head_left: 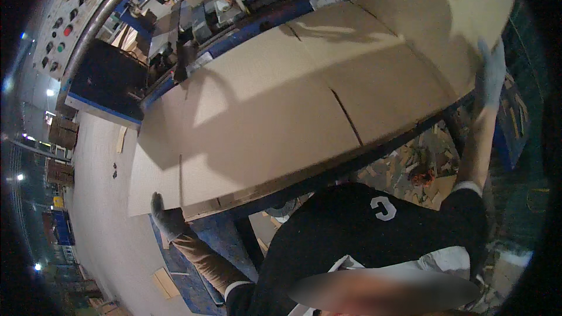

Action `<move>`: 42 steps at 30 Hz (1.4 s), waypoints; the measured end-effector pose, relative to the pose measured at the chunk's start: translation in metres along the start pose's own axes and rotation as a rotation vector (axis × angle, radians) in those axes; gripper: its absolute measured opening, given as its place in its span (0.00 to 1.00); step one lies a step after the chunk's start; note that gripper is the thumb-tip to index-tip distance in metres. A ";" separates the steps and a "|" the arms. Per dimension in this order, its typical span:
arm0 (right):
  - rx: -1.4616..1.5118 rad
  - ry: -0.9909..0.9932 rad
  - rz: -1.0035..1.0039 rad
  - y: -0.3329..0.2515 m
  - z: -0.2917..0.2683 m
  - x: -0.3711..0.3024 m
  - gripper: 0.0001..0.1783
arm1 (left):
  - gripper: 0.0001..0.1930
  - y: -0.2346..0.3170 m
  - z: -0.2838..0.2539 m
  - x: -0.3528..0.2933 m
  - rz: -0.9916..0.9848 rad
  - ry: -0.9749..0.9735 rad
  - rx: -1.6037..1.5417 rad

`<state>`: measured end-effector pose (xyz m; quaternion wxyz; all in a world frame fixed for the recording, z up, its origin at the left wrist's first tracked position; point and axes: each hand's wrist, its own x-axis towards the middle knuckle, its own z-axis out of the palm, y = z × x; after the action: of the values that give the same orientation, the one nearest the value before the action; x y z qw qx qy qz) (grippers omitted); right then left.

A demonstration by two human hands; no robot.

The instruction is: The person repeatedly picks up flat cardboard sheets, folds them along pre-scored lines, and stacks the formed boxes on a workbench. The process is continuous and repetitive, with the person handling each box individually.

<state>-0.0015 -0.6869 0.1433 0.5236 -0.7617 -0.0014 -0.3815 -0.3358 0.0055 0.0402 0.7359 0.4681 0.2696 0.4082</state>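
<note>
A large brown cardboard sheet (252, 123) with slots and crease lines lies across the blue machine bed in front of me. Its right panel (433, 17) is bent upward. My left hand (168, 217), in a grey glove, grips the near left corner, with its thumb over the edge and the other fingers mostly hidden. At the right, my gloved right hand (490, 76) is closed on the outer edge of the raised panel. More cardboard edges show just beneath the sheet's near side.
Beyond the sheet stands a blue machine (205, 17) with metal parts. A control panel (67, 20) with lit red buttons and a curved metal rail (108, 17) are at the far left. Cardboard scraps (410, 167) litter the floor below; stacked cardboard (62, 133) stands at left.
</note>
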 end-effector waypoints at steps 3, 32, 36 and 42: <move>-0.382 -0.077 -0.047 -0.014 0.012 -0.107 0.21 | 0.16 -0.012 0.011 -0.020 0.546 -0.090 0.788; -0.534 -0.882 -0.775 0.040 0.305 -0.059 0.33 | 0.38 -0.139 0.255 0.125 0.921 -0.410 1.673; -0.335 -0.869 -0.701 0.051 0.252 -0.056 0.30 | 0.41 -0.118 0.217 0.093 0.801 -0.293 1.485; -0.704 -0.231 -0.014 0.135 0.041 -0.056 0.32 | 0.45 -0.042 0.052 0.006 0.257 0.593 1.494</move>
<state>0.0372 -0.6931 -0.0035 0.2232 -0.9332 0.0659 -0.2739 -0.2780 -0.0234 0.0239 0.0748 0.7351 0.5988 0.3088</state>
